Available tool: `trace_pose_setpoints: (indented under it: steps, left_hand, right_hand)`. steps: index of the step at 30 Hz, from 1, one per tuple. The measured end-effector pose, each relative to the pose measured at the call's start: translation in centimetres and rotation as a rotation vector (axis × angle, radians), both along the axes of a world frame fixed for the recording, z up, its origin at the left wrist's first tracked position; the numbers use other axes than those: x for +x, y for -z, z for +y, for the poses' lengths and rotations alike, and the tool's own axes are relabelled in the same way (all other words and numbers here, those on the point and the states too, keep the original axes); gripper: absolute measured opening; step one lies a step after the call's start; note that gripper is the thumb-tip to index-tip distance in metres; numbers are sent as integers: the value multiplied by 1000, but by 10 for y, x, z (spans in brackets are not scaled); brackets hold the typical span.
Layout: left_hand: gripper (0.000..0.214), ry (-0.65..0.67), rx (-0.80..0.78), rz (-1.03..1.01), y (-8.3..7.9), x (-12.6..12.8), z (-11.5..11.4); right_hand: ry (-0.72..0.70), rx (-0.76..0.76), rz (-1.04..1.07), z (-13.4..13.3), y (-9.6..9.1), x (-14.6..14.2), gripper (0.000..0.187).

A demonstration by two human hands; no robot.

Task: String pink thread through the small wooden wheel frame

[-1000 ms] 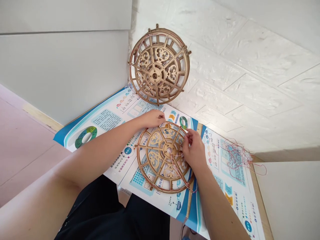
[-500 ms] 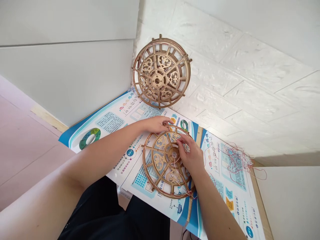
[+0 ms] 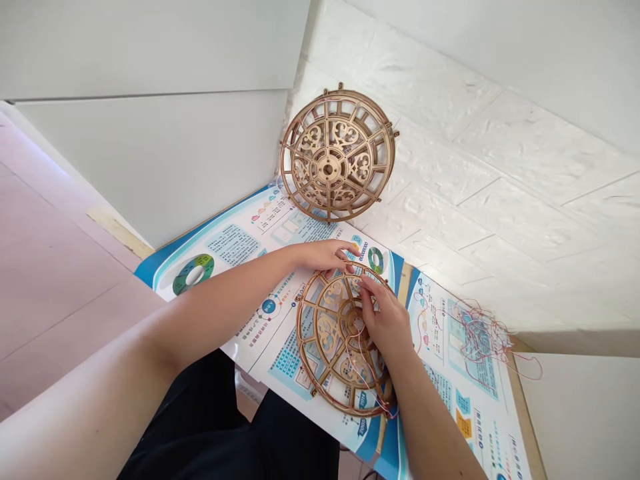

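Note:
My left hand (image 3: 323,257) grips the top rim of a laser-cut wooden wheel (image 3: 326,332) with its fingertips. This openwork wheel lies tilted on the printed sheets. My right hand (image 3: 383,320) sits over its hub, fingers among the spokes, and partly hides the right side. Thin reddish wire (image 3: 367,380) is strung across the wheel and runs beneath my right hand. Beyond my hands, a similar wooden drum (image 3: 337,157) with filigree panels stands on edge against the wall. A loose tangle of the same wire (image 3: 483,337) lies to the right.
Blue-and-white printed sheets (image 3: 235,267) cover a narrow wooden table, whose edge (image 3: 525,427) shows at the lower right. A white brick-textured wall panel (image 3: 500,167) rises behind. A pinkish floor (image 3: 60,267) lies to the left, and my dark clothing (image 3: 200,427) shows below.
The view has drifted, shifting everything rightward in the picture. The wheel now looks narrower and more tilted, and my left fingers have moved farther onto its top rim.

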State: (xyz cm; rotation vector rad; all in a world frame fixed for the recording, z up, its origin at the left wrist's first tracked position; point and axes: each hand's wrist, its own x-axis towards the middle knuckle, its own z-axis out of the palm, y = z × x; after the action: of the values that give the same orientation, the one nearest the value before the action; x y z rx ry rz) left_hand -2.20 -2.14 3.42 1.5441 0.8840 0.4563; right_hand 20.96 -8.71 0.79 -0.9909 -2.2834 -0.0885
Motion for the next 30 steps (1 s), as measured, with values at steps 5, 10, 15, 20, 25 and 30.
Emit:
trace_pose_setpoints:
  steps: [5, 10, 15, 20, 25, 30]
  left_hand:
    - [57, 2, 2, 17, 0, 1, -2]
    - [55, -16, 17, 44, 1, 3, -2]
    - [51, -14, 31, 54, 5, 6, 0]
    - [53, 1, 20, 6, 11, 7, 2]
    - [56, -1, 24, 12, 9, 7, 1]
    - [60, -16, -11, 12, 6, 7, -1]
  right_hand:
    - [-6, 10, -15, 0, -1, -2, 29]
    - [-20, 36, -55, 1, -2, -2, 32]
    - [-36, 31, -72, 1, -1, -2, 34]
    - [-70, 30, -71, 2, -2, -1, 35]
    - [-49, 45, -85, 1, -3, -2, 33]
    - [-56, 71, -82, 2, -2, -3, 32]
